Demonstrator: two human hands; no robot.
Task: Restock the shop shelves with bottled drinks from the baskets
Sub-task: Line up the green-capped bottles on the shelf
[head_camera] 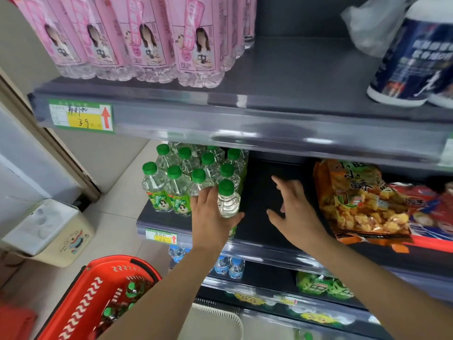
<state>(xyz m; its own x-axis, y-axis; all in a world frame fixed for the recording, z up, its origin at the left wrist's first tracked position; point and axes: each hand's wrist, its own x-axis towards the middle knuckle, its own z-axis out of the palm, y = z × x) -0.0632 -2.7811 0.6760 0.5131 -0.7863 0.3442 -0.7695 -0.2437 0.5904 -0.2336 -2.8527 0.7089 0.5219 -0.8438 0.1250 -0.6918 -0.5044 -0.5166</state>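
Bottle (228, 202) upright near the front edge of the middle shelf (257, 224), left hand (212, 217) wrapped round it.
Green cap, clear body; just right of the bottle rows (176, 182) (same green caps) at the shelf's left end. Right hand (297, 212) spread, holding nothing, over bare shelf between bottle and snack bag (360, 204). Red basket (81, 303) below the left end, bottles inside.

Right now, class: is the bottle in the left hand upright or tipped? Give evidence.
Upright: the bottle has its green cap straight above its body, gripped by the left hand.
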